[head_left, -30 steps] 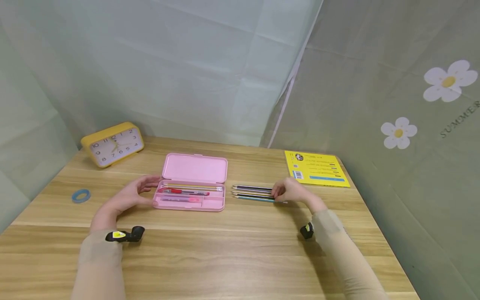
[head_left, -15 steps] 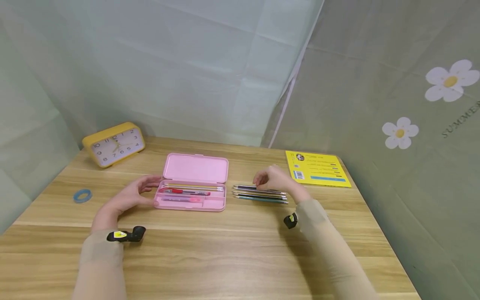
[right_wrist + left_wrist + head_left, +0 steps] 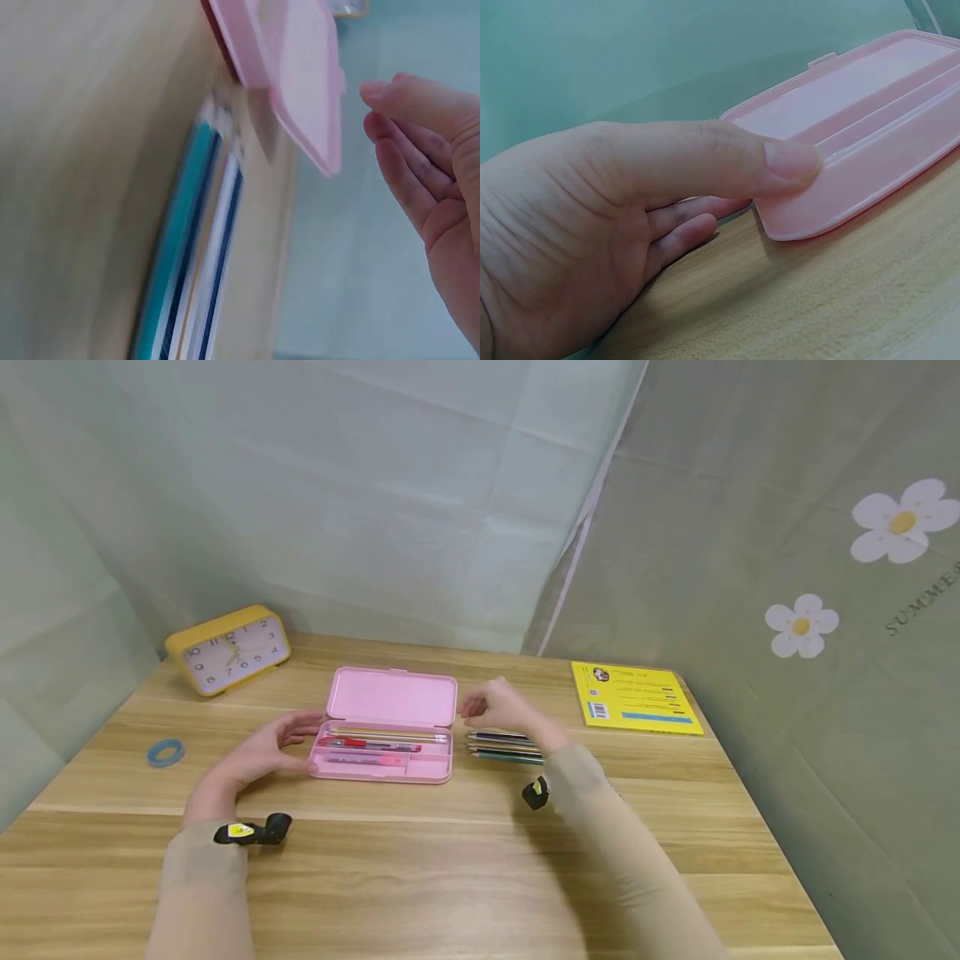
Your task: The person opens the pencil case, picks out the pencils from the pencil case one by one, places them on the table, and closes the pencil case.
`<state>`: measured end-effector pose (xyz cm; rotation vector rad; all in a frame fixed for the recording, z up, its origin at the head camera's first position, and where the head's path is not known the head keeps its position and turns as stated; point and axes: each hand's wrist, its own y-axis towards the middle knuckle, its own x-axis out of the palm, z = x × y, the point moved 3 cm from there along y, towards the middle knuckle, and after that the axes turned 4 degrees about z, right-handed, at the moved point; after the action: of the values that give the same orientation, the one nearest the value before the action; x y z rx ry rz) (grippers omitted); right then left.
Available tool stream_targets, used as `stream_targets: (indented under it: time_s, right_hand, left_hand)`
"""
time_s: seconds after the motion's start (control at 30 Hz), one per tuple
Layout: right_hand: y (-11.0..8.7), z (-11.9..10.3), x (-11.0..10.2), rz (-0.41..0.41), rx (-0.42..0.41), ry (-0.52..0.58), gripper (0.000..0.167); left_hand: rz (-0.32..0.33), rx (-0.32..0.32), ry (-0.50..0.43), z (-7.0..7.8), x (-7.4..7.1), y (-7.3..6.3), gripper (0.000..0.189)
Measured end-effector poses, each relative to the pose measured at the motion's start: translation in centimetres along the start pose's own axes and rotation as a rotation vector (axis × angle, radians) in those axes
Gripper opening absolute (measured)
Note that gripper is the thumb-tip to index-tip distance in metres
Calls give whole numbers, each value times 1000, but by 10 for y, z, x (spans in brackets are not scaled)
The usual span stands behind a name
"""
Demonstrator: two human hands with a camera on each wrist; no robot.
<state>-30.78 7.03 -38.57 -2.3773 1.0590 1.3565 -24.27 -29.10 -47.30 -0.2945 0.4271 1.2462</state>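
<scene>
A pink pencil case [image 3: 392, 695] lies with its lid back. Inside are yellow pencils [image 3: 386, 734], a red pen [image 3: 371, 744] and a pink-tipped clear pen [image 3: 363, 759]. My left hand [image 3: 258, 750] rests at the case's left end, thumb [image 3: 791, 161] straight on the front corner, fingers by the back corner. Several pencils [image 3: 506, 747] lie side by side to the right of the case, teal nearest in the row. Above their tips, at the lid's right side, hovers my right hand [image 3: 498, 703], fingers loosely bent and nothing between them. Its forearm hides the pencils' right ends.
At the back left a yellow alarm clock [image 3: 228, 652] stands tilted. A blue ring-shaped roll [image 3: 166, 752] lies left of my left hand. The yellow book [image 3: 637, 697] is flat at the back right. Fabric curtains [image 3: 420, 527] hang behind the wooden table [image 3: 420, 877].
My right hand has moved left, from the right part of the pencil row over to the case's lid. The left hand and the case have stayed in place.
</scene>
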Motion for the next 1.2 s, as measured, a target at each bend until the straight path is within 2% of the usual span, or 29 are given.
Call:
stream_targets:
  time_s: [0.27,0.6,1.2]
  right_hand:
    - [17,-14,25,-31,25,-24,13]
    - [31,-17,49,-48,88,-42,13]
    - [36,-20,68,-72,164,-133,14]
  left_hand:
    - [2,0,-3,1,0,1,89]
    - [-2,2,-10,1,0,1,89]
    - [0,-1,1,2,1,0,89]
